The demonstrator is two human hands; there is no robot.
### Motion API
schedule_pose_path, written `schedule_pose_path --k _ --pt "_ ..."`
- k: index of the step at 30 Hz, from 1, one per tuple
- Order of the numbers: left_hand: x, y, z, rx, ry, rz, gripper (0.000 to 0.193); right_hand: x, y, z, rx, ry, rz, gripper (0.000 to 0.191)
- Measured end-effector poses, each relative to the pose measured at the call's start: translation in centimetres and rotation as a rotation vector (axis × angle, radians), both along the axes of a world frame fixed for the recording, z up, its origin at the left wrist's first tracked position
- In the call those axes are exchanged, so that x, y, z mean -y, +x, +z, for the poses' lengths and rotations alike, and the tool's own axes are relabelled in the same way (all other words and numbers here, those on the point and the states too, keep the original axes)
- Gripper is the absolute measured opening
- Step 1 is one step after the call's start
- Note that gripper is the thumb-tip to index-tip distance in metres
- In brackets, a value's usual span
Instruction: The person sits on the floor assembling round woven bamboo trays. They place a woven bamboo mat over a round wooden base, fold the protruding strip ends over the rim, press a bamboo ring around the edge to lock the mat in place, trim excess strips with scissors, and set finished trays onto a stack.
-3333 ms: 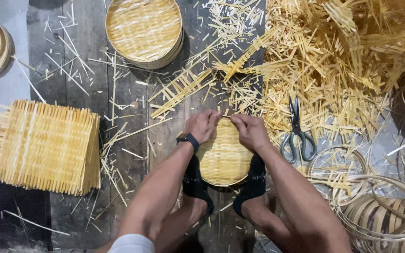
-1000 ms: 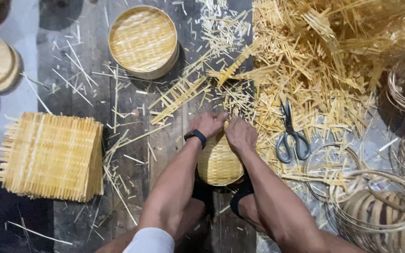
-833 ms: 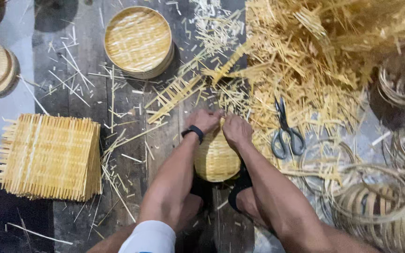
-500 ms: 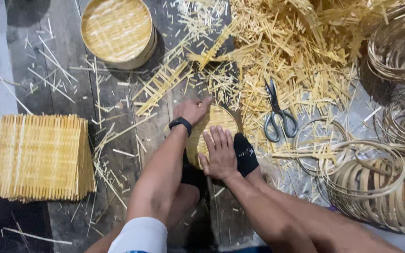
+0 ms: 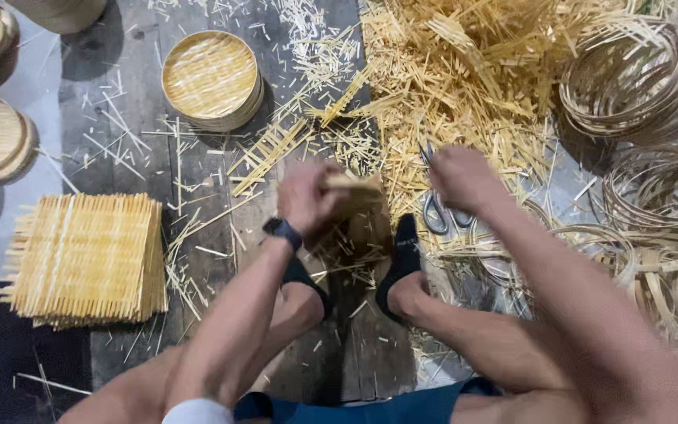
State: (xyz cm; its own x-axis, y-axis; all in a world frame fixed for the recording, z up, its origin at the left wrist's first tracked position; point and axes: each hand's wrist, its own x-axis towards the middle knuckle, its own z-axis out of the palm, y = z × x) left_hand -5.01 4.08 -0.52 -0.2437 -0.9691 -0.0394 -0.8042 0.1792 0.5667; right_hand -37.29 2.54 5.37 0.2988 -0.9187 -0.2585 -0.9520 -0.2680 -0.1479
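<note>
Left hand (image 5: 305, 198) pinching woven bamboo disc (image 5: 352, 196) at its edge; right hand (image 5: 464, 179) blurred over scissors (image 5: 435, 208), grip cannot tell.

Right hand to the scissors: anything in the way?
Nothing visible between them. The right hand hovers directly above the scissors, hiding part of them; loose bamboo slivers lie around the blades. The left hand holds the woven bamboo piece off to the side.

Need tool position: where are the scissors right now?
Head view, right of centre: the scissors lie on the floor at the edge of the bamboo strip pile, partly hidden under the blurred right hand.
</note>
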Motion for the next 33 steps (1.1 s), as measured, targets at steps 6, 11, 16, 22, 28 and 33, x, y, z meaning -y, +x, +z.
schedule_pose_path --k 6,11,16,22,28,33 --pt "-10.4 1.9 -3.9 0.158 -0.431 -0.423 0.033 -2.2 -7.9 -1.0 -0.080 0.132 0.057 0.036" --pt "-12.7 5.4 -4.2 0.316 -0.095 -0.379 0.052 -3.6 -5.8 -12.8 0.155 0.187 -0.326 0.047" --pt "-8.1 -1.1 -4.6 0.022 0.111 0.476 0.120 -3.8 -4.2 -19.0 0.192 -0.066 -0.522 0.071" --pt "-5.4 -3.8 -6.6 0.101 0.097 0.510 0.062 -1.7 -5.8 -21.2 0.242 0.301 -0.560 0.067" --pt "-4.7 -2.3 -7.4 0.220 -0.247 0.063 0.062 -6.8 -6.7 -20.5 0.937 0.556 -0.718 0.038" --pt "-4.2 -2.7 -8.5 0.197 -0.001 -0.018 0.057 -9.0 -2.6 -14.0 0.763 0.383 -0.692 0.035"
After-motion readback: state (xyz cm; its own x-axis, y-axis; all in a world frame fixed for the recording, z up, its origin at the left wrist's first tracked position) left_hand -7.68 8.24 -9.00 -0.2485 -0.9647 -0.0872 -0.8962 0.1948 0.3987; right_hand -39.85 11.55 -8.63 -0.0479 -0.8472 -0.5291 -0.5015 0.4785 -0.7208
